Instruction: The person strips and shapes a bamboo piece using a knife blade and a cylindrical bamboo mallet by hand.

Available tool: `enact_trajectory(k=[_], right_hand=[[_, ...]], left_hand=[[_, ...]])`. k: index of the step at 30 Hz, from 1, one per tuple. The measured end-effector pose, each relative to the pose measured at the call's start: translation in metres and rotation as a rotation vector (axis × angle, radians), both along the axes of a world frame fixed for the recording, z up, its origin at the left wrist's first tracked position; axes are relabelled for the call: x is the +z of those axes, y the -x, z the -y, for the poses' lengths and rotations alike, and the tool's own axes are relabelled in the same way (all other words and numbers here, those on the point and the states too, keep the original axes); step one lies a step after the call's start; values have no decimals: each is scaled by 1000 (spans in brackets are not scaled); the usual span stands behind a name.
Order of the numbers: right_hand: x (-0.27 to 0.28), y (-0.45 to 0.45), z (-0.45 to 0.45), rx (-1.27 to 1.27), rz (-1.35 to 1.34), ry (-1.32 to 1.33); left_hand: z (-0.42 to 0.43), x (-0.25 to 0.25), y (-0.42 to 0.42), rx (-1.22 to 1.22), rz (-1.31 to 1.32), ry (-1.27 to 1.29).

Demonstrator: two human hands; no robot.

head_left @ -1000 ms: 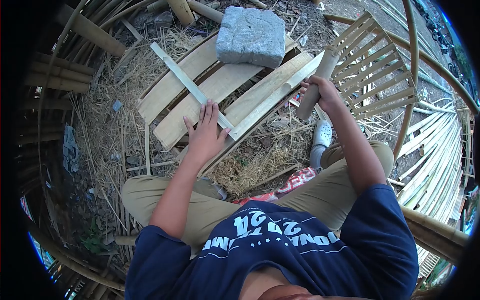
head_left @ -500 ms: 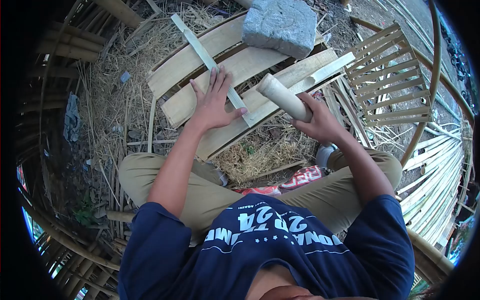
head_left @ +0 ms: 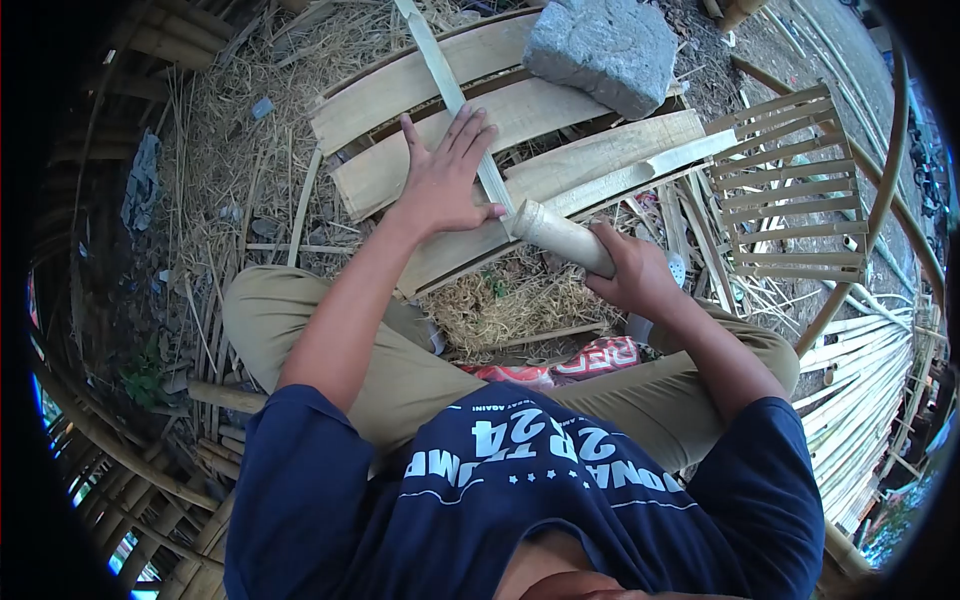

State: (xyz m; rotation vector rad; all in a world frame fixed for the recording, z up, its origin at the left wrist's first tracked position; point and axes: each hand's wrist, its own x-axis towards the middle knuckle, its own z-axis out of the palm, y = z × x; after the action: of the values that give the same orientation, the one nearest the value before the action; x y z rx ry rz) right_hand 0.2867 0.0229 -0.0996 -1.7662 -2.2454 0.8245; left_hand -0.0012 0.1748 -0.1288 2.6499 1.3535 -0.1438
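Observation:
My left hand (head_left: 447,178) lies with its fingers spread over a thin light strip (head_left: 434,62), which crosses several wide curved slats (head_left: 560,110). Wrapped round a short bamboo piece (head_left: 565,240) is my right hand (head_left: 640,272). The far end of that piece is beside the near end of the strip, close to my left thumb; whether they touch I cannot tell. A split, trough-shaped length (head_left: 690,152) runs along the slats on the right. A grey stone block (head_left: 602,55) rests on the upper part of the slats.
To the right stands a slatted bamboo frame (head_left: 790,190), with a pile of long bamboo poles (head_left: 865,390) below it. Straw (head_left: 520,310) covers the ground near my crossed legs, beside a red and white bag (head_left: 600,360). Bamboo bars line the left side.
My right hand has swung the bamboo piece from upright at the right over to the left and down to the near end of the strip. My left hand stays on the strip; the view has shifted.

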Motion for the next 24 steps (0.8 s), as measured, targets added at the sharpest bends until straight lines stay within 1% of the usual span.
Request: enact_trajectory(k=[1, 4, 7, 9, 12, 16, 19, 24], right_hand=[[-1, 0, 0, -5, 0, 4], [-5, -2, -1, -12, 2, 18], [-6, -3, -2, -3, 8, 29], [-9, -4, -3, -10, -5, 35], [-4, -2, -3, 16, 23, -29], [-7, -2, -2, 19, -18, -83], [-18, -4, 2, -30, -59, -78], [-17, -4, 2, -65, -94, -87]], left_hand=[[-2, -2, 2, -21, 6, -22], [-5, -4, 3, 69, 54, -34], [-3, -20, 2, 93, 198, -147], [-3, -25, 3, 82, 157, -153], [-3, -23, 2, 67, 101, -167], [-3, -26, 1, 58, 69, -202], [-5, -33, 1, 55, 97, -263], [-5, -30, 3, 45, 131, -226]])
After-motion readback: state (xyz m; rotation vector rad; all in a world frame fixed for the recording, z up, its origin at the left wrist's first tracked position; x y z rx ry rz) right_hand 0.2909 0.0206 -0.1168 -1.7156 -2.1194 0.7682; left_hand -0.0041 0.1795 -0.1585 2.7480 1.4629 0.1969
